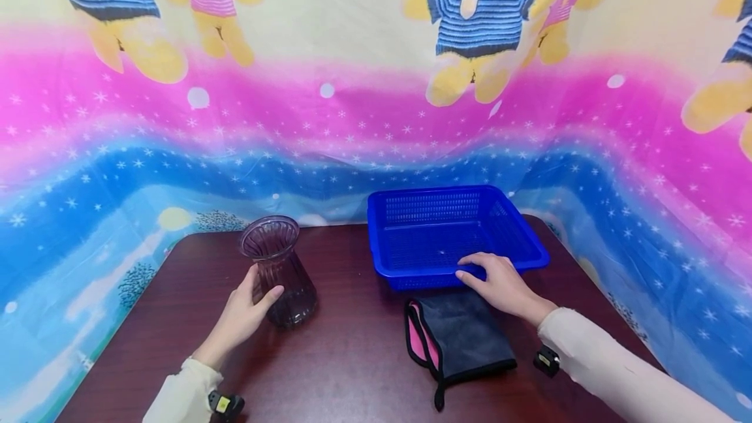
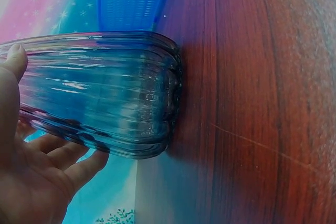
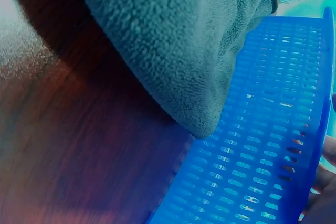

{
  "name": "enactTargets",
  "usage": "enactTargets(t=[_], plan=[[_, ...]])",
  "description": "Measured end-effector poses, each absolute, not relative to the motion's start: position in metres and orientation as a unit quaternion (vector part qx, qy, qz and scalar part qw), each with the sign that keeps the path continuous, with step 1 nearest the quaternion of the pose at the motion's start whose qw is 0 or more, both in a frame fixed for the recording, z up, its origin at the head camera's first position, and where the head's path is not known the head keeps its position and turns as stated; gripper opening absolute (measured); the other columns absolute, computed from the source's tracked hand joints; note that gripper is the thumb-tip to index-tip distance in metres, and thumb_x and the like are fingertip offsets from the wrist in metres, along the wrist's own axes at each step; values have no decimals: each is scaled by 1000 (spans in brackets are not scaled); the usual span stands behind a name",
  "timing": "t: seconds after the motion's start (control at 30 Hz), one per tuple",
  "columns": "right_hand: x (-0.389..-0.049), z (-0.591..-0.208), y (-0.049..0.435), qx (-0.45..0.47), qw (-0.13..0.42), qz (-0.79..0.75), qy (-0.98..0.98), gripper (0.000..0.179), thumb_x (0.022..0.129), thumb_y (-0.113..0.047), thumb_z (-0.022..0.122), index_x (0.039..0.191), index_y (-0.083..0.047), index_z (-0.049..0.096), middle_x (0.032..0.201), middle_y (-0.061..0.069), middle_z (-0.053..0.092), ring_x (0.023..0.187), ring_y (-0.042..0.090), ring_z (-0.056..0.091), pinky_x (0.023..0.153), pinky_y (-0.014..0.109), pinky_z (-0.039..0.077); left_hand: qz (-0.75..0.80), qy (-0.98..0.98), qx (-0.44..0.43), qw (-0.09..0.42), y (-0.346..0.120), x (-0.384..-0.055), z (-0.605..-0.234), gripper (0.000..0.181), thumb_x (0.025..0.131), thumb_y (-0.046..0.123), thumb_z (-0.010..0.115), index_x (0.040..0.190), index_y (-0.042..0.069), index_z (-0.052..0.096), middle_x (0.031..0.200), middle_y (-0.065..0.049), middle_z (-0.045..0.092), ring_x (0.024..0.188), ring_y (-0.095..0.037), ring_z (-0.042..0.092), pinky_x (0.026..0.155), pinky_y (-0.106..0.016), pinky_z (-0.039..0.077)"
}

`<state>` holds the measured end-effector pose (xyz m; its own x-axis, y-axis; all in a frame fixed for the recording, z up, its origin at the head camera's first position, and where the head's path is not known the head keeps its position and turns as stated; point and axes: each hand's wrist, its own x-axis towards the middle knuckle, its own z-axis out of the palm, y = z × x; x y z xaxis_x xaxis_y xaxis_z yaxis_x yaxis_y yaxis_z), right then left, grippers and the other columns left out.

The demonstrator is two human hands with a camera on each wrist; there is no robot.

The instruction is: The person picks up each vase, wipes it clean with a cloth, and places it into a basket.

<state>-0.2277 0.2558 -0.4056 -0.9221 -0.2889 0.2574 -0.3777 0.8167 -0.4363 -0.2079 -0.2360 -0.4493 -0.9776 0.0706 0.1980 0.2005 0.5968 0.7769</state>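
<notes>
A tinted, ribbed glass vase (image 1: 294, 289) with a flared mouth stands upright toward the table's left. My left hand (image 1: 241, 312) holds its left side, thumb and fingers on opposite sides; the left wrist view shows the fingers against the glass (image 2: 100, 93). My right hand (image 1: 499, 286) rests at the front rim of a blue plastic basket (image 1: 405, 273). Through the holes of the basket wall (image 3: 252, 156) the right wrist view shows parts of its fingers on the far side. Just before the basket lies a folded grey cloth (image 1: 470, 338) with black edging, a pink inside and a hanging loop.
The dark red-brown wooden table (image 1: 346, 358) carries all these things. A printed curtain (image 1: 329, 123) with bears and snowflakes hangs behind the table and along both sides. A small black device (image 1: 226, 405) sits at the left wrist, another (image 1: 546, 361) at the right.
</notes>
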Motion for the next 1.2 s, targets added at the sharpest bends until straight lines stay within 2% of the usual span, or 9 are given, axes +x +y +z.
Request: enactTargets(t=[0.73,0.83,1.0,1.2], plan=[[-234,-418,257,170,117,252,-946,33,97,-32,69,116,-6,75,112,10,77,108,32,68,99,58,38,-463,-880,-77,70,-230,-205,-448,81,103,31,60,159,-6,14,155,-36,37,144,-46,40,111,-55,42],[-234,-418,257,170,118,252,-945,33,97,-32,69,116,-6,75,112,10,77,108,32,68,98,57,38,-464,-879,-80,76,-230,-205,-449,80,102,30,61,158,-4,17,153,-35,40,142,-46,43,111,-55,43],[-235,-418,257,170,119,253,-945,32,96,-32,69,115,-7,76,111,10,77,108,32,68,99,57,38,-457,-883,-71,76,-231,-206,-452,88,96,35,69,159,0,18,151,-31,46,138,-44,50,110,-56,45],[-234,-418,257,168,121,253,-945,32,96,-31,70,115,-6,76,111,10,77,109,33,68,99,58,38,-442,-892,-61,72,-230,-208,-452,100,87,39,78,160,4,20,155,-28,43,141,-45,46,114,-61,40]])
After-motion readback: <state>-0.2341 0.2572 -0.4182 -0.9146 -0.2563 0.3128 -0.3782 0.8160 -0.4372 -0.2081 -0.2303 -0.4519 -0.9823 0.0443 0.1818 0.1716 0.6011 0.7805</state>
